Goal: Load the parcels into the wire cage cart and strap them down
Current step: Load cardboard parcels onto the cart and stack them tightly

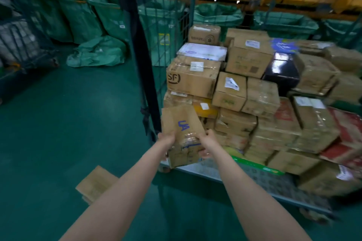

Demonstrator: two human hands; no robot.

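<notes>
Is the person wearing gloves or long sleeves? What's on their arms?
No gloves. The left hand and the right hand are both bare. The forearms are bare too, with no sleeves in the picture. I see no watch, bracelet or ring, though it is blurry.

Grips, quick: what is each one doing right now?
Left grip: holds the parcel by its left edge.
Right grip: holds the same parcel by its right edge.

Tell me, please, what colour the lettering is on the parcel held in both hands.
Blue, on the brown parcel, seen best in the head view.
</notes>
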